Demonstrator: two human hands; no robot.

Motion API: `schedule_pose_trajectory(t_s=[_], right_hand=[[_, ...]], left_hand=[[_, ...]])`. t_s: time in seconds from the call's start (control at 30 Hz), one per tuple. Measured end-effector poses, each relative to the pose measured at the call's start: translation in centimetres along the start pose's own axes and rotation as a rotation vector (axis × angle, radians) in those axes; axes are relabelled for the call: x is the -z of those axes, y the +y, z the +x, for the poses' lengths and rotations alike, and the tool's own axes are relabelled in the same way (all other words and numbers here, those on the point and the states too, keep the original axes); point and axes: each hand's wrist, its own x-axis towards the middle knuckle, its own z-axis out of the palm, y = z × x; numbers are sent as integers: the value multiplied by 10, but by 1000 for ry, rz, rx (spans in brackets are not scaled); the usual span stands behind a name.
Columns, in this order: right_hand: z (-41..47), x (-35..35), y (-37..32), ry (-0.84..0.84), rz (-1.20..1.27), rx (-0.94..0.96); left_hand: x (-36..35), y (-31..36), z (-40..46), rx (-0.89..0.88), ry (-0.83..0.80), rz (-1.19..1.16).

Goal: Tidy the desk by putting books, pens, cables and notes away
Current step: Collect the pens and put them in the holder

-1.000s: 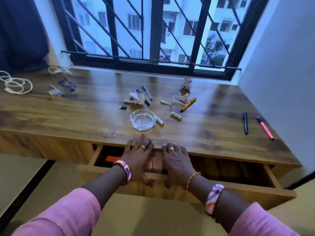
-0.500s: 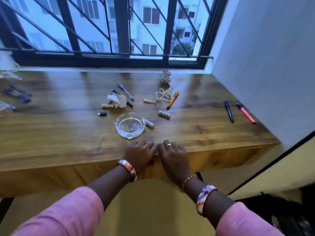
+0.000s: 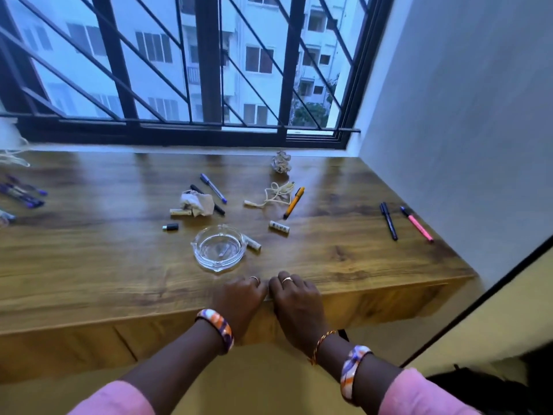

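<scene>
Both hands sit side by side at the desk's front edge, fingers curled over the lip & pressed to the drawer front, which lies flush w/ the desk. Left hand & right hand nearly touch at the knuckles; neither holds any loose item, though whether the fingertips grip a ledge under the edge I can't tell. Just beyond the hands is a glass ashtray w/ a small white cylinder touching its right side. Further back: crumpled paper lying over a black pen, a blue pen beside it, a black cap to the left. Centre-right: a tangled white cable, an orange pen just right of it, another white cylinder nearer. By the window, a 2nd paper wad. Far right near the wall: 1 dark pen & 1 pink pen, close but apart. Far left edge: several blue pens, blurred.
</scene>
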Motion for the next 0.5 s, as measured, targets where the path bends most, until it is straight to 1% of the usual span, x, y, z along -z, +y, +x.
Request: schedule_pose_trajectory(t_s=[0.1, 0.13, 0.17, 0.23, 0.3, 0.33, 0.37, 0.4, 0.43, 0.5], right_hand=[[0, 7, 4, -76, 89, 33], [1, 10, 7, -114, 133, 42], [3, 16, 10, -163, 173, 51], [7, 25, 27, -262, 288, 87], [12, 35, 54, -363, 469, 82], [14, 39, 69, -384, 538, 61], [17, 39, 89, -353, 561, 21], [19, 37, 111, -312, 564, -39], [22, 32, 136, -275, 544, -113], [31, 20, 185, -220, 495, -267]], left_hand=[[33, 1, 14, -47, -147, 24], [36, 0, 21, -55, -250, 61], [39, -1, 30, -75, -386, 86], [52, -1, 54, -154, -568, 100], [55, 1, 85, -184, -772, 10], [58, 1, 100, -184, -830, -108], [60, 5, 118, -130, -855, -279], [64, 11, 137, -74, -832, -398], [66, 19, 157, -40, -772, -457], [71, 33, 196, -10, -576, -415]])
